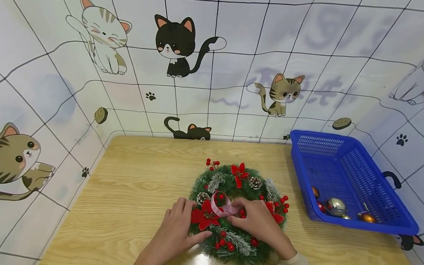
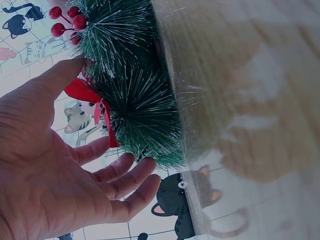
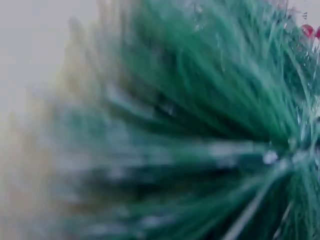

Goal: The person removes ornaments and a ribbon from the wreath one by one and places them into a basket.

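A green wreath [image 1: 237, 258] with red poinsettias [image 1: 204, 217], berries, pinecones and frosted sprigs lies on the table. My right hand [image 1: 259, 222] pinches a looped pink ribbon [image 1: 227, 212] over the wreath's middle. At the wreath's left side is my left hand [image 1: 175, 226], fingers by a red poinsettia and thumb spread toward the lower edge. The left wrist view shows that hand [image 2: 60, 160] with loosely bent fingers beside the green needles [image 2: 140, 100]. Blurred needles [image 3: 215, 110] fill the right wrist view, where the right hand is hidden.
A blue plastic basket [image 1: 301, 186] stands to the right of the wreath. Inside it are several baubles, among them a silver one [image 1: 336, 207] and an orange one [image 1: 368, 218]. The wooden table [image 1: 137, 176] meets a cat-patterned wall covering [image 1: 235, 78] at its back edge.
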{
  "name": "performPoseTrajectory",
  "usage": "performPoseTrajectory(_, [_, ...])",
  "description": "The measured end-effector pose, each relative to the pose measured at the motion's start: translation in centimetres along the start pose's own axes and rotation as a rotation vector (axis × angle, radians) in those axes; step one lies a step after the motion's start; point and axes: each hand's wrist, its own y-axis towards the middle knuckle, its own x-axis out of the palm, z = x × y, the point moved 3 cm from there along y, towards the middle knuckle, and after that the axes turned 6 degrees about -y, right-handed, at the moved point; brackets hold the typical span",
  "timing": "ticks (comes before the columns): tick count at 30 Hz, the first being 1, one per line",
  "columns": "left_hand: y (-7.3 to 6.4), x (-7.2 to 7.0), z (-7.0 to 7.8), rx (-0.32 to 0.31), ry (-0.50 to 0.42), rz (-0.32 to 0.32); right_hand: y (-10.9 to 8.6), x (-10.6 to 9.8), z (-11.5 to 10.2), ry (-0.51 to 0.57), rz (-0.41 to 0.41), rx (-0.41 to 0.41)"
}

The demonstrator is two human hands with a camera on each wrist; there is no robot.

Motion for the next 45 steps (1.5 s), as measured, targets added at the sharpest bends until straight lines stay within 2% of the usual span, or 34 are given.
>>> performPoseTrajectory(6, [0.1,0.0,0.1,-0.01,-0.002,-0.005,-0.2,-0.1,0.2,0.127,0.027,0.009])
performPoseTrajectory(14, [0.1,0.1,0.1,-0.018,0.004,-0.013,-0.3,-0.1,0.4,0.193,0.045,0.059])
performPoseTrajectory(19, [0.1,0.2,0.2,-0.015,0.004,-0.015,-0.7,-0.5,0.4,0.25,0.088,0.1])
performPoseTrajectory(24, [0.1,0.3,0.2,-0.008,-0.001,-0.018,-1.4,-1.5,0.5,0.33,0.15,0.153])
performPoseTrajectory(32, [0.0,0.3,0.3,0.013,0.019,-0.002,-2.9,-4.3,1.2,0.47,0.239,0.152])
performPoseTrajectory(39, [0.1,0.4,0.4,0.005,0.015,-0.004,-4.4,-7.0,2.6,0.356,0.383,0.11])
performPoseTrajectory(45, [0.1,0.6,0.5,-0.003,0.02,-0.003,-5.6,-9.4,4.1,0.365,0.39,0.164])
